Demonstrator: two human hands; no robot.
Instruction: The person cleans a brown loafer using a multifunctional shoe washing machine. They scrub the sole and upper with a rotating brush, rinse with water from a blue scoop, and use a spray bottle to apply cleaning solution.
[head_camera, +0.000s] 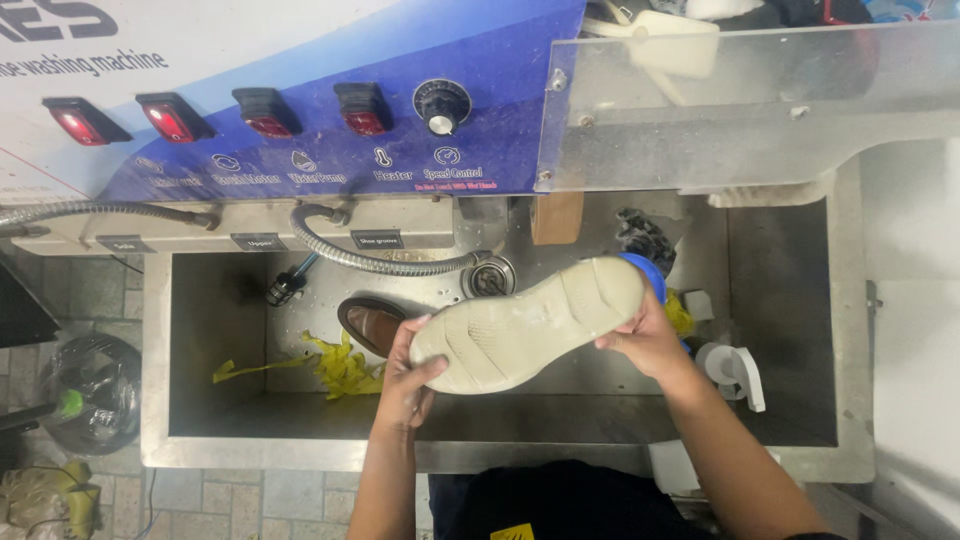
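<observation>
Head view, looking straight down into a steel sink (190, 300). Two bare forearms reach up from the lower edge and meet over the middle of the sink. The left hand (408, 375) curls around one rounded end of a shoe (525, 325), thumb lying across the sole, fingers wrapped behind. The right hand (650, 340) clasps the opposite end, fingers closed over its edge. Both hands are clenched on the shoe, which spans the gap between them, held above the sink floor. Its pale, ribbed sole faces the camera. Its long axis runs nearly side to side, the right end tilted slightly toward the sink's back wall. Below the shoe in the sink lie a brown shoe (370, 322) and a yellow cloth (340, 365). A flexible metal hose (380, 262) curves along the back wall. Above the sink sits a blue control panel (330, 130).
</observation>
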